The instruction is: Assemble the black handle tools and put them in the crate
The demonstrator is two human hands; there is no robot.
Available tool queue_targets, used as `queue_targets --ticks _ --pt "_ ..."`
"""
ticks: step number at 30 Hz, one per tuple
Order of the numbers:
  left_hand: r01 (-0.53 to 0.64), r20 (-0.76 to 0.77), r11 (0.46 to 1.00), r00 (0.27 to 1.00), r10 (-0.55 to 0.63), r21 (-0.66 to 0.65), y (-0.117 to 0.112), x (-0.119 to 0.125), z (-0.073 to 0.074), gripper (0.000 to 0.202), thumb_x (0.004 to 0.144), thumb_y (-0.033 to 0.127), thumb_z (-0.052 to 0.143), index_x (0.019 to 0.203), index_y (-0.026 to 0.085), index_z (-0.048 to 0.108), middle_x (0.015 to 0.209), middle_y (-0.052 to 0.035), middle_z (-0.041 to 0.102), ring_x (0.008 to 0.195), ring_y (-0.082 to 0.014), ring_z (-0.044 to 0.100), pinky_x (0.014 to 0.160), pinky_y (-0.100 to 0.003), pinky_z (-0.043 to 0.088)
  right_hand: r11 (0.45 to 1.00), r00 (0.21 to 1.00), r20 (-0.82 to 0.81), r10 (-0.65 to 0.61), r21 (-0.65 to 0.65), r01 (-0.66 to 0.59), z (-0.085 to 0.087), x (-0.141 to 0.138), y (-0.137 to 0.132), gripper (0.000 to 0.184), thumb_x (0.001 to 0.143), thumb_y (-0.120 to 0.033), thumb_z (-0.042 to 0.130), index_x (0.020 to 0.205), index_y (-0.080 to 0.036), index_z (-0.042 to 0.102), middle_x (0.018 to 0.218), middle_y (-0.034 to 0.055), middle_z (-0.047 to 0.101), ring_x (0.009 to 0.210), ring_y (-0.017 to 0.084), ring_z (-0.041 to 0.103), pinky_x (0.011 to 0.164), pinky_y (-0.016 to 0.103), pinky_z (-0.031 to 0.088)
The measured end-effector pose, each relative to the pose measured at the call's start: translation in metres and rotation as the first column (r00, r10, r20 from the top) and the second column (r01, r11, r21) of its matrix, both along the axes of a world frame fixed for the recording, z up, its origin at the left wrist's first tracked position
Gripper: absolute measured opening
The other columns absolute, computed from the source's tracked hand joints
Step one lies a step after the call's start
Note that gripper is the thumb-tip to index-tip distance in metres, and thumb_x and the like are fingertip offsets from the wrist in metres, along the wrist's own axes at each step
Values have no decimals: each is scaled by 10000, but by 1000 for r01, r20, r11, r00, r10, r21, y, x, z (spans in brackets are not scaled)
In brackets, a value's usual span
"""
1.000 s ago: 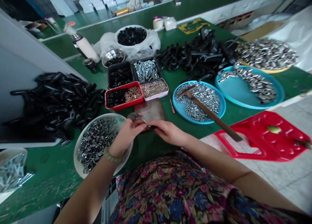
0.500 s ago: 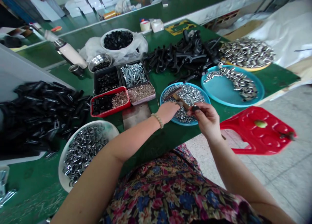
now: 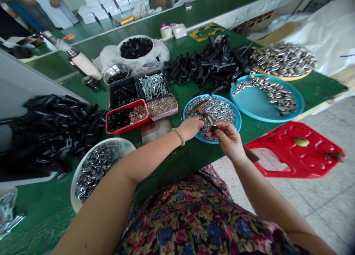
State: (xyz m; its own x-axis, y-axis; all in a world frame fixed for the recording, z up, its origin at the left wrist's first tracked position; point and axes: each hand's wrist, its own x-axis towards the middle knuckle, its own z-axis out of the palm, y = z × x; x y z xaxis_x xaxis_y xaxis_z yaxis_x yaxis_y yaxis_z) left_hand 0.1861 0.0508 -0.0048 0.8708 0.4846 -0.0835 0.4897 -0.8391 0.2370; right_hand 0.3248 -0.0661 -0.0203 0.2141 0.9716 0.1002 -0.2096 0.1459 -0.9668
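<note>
Two hands meet over a blue plate point(image 3: 236, 126) of small silver nuts point(image 3: 222, 108) near the front edge of the green counter point(image 3: 180, 162). Left hand point(image 3: 191, 128), bead bracelet at the wrist, sits at the plate's near-left rim with fingertips down among the nuts. Its grip is turned away, so I cannot tell whether it holds one. Right hand point(image 3: 229, 139) is just beside it, grip narrow, thumb and fingers pinched on a small dark part point(image 3: 214, 128) just above the plate's near side. A hammer point(image 3: 197, 107) lies across the nuts, head to the far left, its wooden handle running under the right hand and out past the counter edge. Left of the plate sit a red tray point(image 3: 127, 116) of black and coppery bits and a bare metal slab point(image 3: 155, 131). Nearer left is a white bowl point(image 3: 130, 146) of metal rings. A larger blue plate point(image 3: 257, 105) with metal sleeves lies to the right, and a red stool point(image 3: 299, 158) stands on the floor beyond the edge.
</note>
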Motion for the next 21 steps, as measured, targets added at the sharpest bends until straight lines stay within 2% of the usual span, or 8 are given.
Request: queue_targets --ticks 5,10,13,18,21 --pt "19 43 998 999 -16 -67 3 -3 3 264 893 90 410 893 102 673 980 -129 615 830 -202 620 795 -323 452 998 999 16 29 -50 -28 3 -10 -5 205 844 -329 646 1011 -238 572 878 1 695 724 130 683 729 320 587" --pt "70 77 995 995 -64 -72 2 -6 2 252 886 85 419 939 112 664 963 -128 632 850 -216 626 814 -340 456 998 999 39 34 -47 -32 5 -14 -6 201 848 -329 639 1015 -239 574 887 2 689 724 130 679 749 341 588" --pt "35 63 998 997 -33 -43 0 -4 1 255 884 96 415 911 102 668 1002 -148 625 821 -219 629 784 -347 461 999 999 49 21 -49 -19 6 -14 -5 203 839 -333 646 1004 -239 575 864 3 686 716 137 682 728 337 591" --pt "-5 94 995 995 15 -99 -5 1 -2 236 879 108 433 898 108 668 902 -142 647 839 -244 635 789 -358 464 999 999 40 12 -46 -10 9 -15 -3 204 825 -329 662 989 -238 582 854 2 688 711 135 683 703 312 591" --pt "-78 81 992 993 87 -102 -6 0 -1 183 840 98 493 889 121 668 910 -134 649 858 -244 639 808 -362 471 999 999 32 3 -50 -1 9 -15 -3 200 824 -324 666 984 -237 585 853 2 689 713 134 682 705 311 590"
